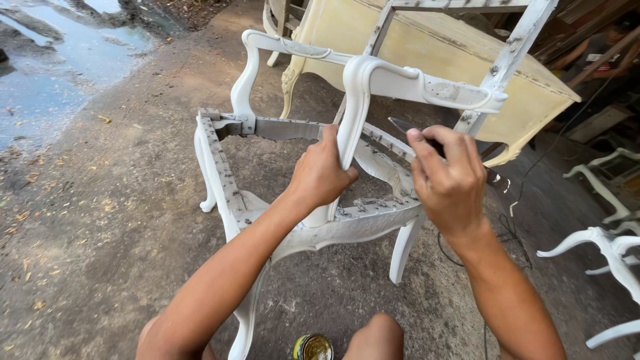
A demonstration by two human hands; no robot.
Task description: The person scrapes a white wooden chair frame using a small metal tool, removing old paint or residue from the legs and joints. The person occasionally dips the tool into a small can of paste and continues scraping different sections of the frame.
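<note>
Straight ahead of us stands a white-primed armchair frame point(313, 220) on the dusty concrete floor point(107, 253), its near armrest post rising upright between our hands. Our left hand point(322, 172) wraps closed around that post; our right hand point(448, 179), just right of it, pinches a putty knife point(408, 128) pointing toward the post. A small open tin point(313, 347) sits by our knees.

Putty knife handle point(460, 160) hidden in right hand point(450, 183), tin point(313, 348) cut off at btm edge, chair back point(467, 40) cut off up top
</note>
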